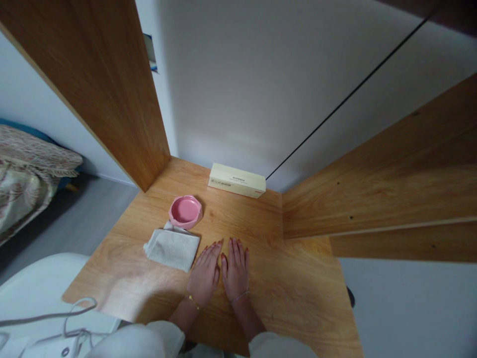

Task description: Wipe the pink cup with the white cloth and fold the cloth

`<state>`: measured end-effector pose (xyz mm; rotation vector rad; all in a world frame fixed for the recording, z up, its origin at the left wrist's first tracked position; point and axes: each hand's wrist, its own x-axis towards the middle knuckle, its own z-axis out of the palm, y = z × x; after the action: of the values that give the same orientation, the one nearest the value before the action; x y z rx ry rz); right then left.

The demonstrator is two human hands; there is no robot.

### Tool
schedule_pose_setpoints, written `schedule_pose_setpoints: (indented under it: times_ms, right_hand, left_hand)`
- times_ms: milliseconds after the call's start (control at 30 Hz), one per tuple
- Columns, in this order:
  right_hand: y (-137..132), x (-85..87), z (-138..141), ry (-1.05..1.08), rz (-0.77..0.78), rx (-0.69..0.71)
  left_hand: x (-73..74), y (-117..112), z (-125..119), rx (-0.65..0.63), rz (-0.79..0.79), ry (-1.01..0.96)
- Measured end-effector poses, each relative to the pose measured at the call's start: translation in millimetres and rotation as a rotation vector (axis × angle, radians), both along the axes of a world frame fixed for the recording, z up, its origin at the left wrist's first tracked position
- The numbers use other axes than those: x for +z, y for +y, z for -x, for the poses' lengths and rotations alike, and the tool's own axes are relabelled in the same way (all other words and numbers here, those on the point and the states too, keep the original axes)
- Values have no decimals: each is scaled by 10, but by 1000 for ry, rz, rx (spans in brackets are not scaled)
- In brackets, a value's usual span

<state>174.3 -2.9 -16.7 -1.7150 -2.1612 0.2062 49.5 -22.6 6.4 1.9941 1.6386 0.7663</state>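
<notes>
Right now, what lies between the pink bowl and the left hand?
The folded grey cloth lies there, its far edge at the pink bowl, its near corner close to the left hand. The head view shows this.

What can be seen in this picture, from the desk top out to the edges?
desk: one, light wood, fills the middle
box: one, cream, at the back of the desk by the wall
bowl: one, pink, on the desk, left of centre
cloth: one, pale grey, folded, just in front of the bowl
blanket: one, patterned beige, far left
cable: one, white, lower left corner
left hand: one, reddish nails, flat on the desk beside the cloth
right hand: one, reddish nails, flat beside the left hand
</notes>
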Motion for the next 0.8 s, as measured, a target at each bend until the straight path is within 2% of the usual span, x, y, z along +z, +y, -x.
schedule_pose_setpoints:
  times_ms: [100, 167, 233, 300, 367, 500, 567, 667, 800]
  right_hand:
    - [-12, 102, 58, 54, -28, -4]
    - [-63, 205, 171, 82, -34, 90]
    - [-143, 301, 344, 109, -18, 249]
    - [-219, 369, 549, 153, 3, 353]
    - [-257, 405, 739, 193, 32, 381]
    - [-184, 452, 929, 170, 125, 332]
    - [-115, 482, 891, 144, 143, 312]
    - [-35, 512, 648, 140, 127, 246]
    - [15, 485, 88, 90, 34, -1]
  left_hand:
    - [115, -54, 60, 26, 20, -156]
    - [241, -65, 157, 53, 16, -240]
    - [384, -15, 303, 170, -26, -298]
    - [507, 105, 489, 319, -72, -339]
    - [578, 276, 689, 450, -77, -345]
    - [547, 603, 1021, 653, 23, -316]
    - [493, 709, 1117, 703, 60, -295]
    - [438, 800, 1171, 745, 63, -238]
    - [420, 860, 1141, 736, 214, -206]
